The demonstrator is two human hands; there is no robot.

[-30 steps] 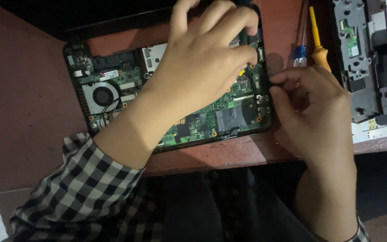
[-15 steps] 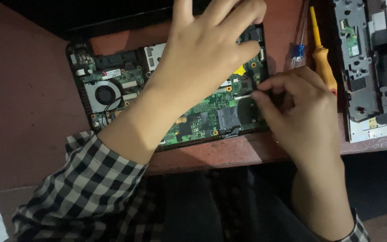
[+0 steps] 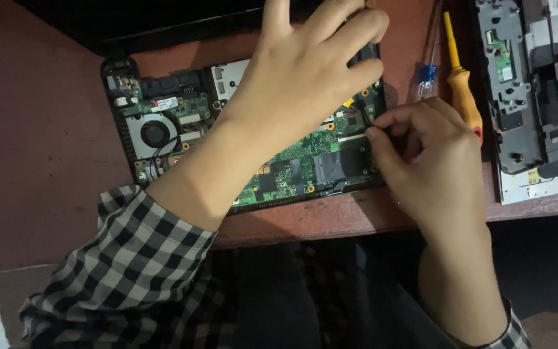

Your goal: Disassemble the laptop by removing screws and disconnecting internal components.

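Observation:
An opened laptop base (image 3: 121,97) lies on the reddish table, its green motherboard (image 3: 292,171) and round cooling fan (image 3: 155,134) bare. My left hand (image 3: 305,71) reaches across from the lower left and rests on the board's far right part, fingers apart and pointing at the far edge. My right hand (image 3: 427,155) sits at the board's right edge, thumb and fingertips pinched together on it near a dark chip. Whether the pinch holds anything small is hidden. Both sleeves are checked black and white.
A yellow-handled screwdriver (image 3: 461,90) and a small blue-and-clear one (image 3: 426,74) lie just right of the laptop base. A removed grey laptop cover (image 3: 524,97) fills the right side. The table edge (image 3: 330,223) runs close to my body. Something dark lies behind the base.
My right hand has moved left from beside the laptop's edge onto the board's right side, fingers pinching there. My left hand has stayed on the board and shifted only slightly.

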